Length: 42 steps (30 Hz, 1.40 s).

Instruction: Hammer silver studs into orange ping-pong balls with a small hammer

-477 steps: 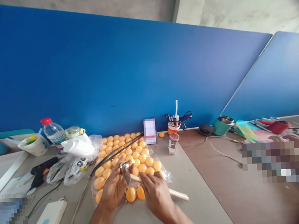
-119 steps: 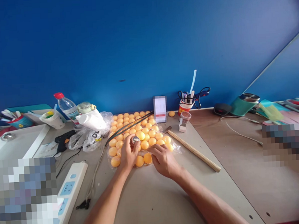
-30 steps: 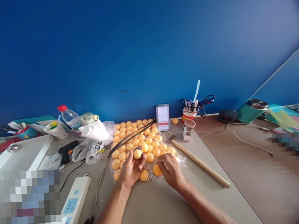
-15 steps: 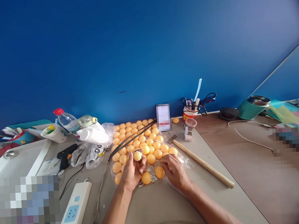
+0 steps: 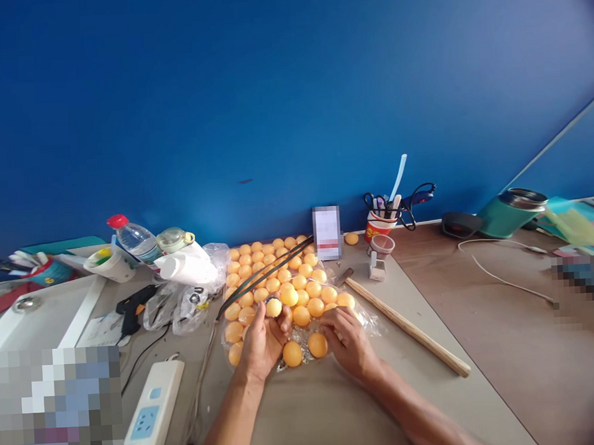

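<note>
My left hand (image 5: 263,340) is closed around a pale yellow ball (image 5: 273,307) with a dark, ragged-looking edge, held up by thumb and fingers. My right hand (image 5: 347,336) hovers to its right, apart from it, fingertips pinched together; anything between them is too small to make out. Behind and under both hands, many orange ping-pong balls (image 5: 283,276) lie in rows in clear plastic wrap. Two loose-looking balls are nearest me: one orange ball (image 5: 292,353) beside my left hand and another orange ball (image 5: 317,345) between the hands.
Right of the balls lies a wooden-handled hammer (image 5: 409,329). A phone (image 5: 327,234) leans at the back, near a red cup (image 5: 379,226) of tools. To the left are a black glue gun (image 5: 132,311), plastic bags (image 5: 186,308) and a power strip (image 5: 155,409). Dark straps (image 5: 260,277) cross the balls.
The pale ball in my left hand has turned slightly, showing less of its dark edge. My right hand keeps its pinch in almost the same place. The view has shifted slightly.
</note>
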Available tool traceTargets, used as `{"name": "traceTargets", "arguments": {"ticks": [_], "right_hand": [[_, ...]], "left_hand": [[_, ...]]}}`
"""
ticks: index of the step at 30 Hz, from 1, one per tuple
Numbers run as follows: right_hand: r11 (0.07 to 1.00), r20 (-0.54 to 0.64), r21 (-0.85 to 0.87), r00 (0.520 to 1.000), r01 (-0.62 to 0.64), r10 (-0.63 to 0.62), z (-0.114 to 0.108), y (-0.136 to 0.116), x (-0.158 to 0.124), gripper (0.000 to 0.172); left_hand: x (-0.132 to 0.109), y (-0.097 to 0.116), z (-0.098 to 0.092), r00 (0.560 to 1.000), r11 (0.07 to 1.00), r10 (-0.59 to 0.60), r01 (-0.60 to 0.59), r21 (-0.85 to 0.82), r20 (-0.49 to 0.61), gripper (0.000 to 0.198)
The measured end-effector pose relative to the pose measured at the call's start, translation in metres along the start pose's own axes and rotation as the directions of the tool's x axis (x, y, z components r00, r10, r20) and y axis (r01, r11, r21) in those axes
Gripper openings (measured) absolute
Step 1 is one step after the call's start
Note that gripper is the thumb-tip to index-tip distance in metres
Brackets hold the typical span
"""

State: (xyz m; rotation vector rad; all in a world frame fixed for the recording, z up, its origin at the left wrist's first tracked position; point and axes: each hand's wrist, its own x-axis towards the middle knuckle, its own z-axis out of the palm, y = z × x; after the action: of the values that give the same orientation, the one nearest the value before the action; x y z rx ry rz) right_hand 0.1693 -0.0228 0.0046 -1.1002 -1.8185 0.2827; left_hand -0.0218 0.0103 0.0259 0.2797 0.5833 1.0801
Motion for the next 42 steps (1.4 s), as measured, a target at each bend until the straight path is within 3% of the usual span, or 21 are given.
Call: {"name": "traceTargets", "arguments": {"ticks": [8, 19, 31, 37, 42], "right_hand": [[1.000, 0.019, -0.002, 1.000, -0.003, 0.003, 0.002, 0.003, -0.003, 0.013], [0.994, -0.015, -0.042, 0.995, 0.100, -0.101, 0.002, 0.000, 0.002, 0.016], [0.995, 0.036, -0.010, 0.994, 0.100, -0.099, 0.006, -0.020, 0.019, 0.015], [0.998, 0.031, 0.047, 0.999, 0.035, -0.037, 0.016, -0.028, 0.035, 0.017], [0.993, -0.038, 0.106, 0.997, -0.061, 0.065, 0.033, -0.022, 0.031, 0.013]], "left_hand": [[-0.001, 0.003, -0.003, 0.996, 0.998, 0.068, -0.067, -0.012, 0.050, 0.035], [-0.005, 0.002, -0.001, 0.988, 0.995, 0.082, -0.090, 0.052, 0.129, 0.022], [-0.006, -0.002, 0.001, 0.978, 0.990, 0.073, -0.095, 0.103, 0.196, 0.016], [-0.007, -0.002, 0.001, 0.975, 0.985, 0.073, -0.104, 0.141, 0.209, 0.012], [-0.004, -0.003, -0.001, 0.990, 0.988, 0.065, -0.081, 0.128, 0.124, 0.012]]}}
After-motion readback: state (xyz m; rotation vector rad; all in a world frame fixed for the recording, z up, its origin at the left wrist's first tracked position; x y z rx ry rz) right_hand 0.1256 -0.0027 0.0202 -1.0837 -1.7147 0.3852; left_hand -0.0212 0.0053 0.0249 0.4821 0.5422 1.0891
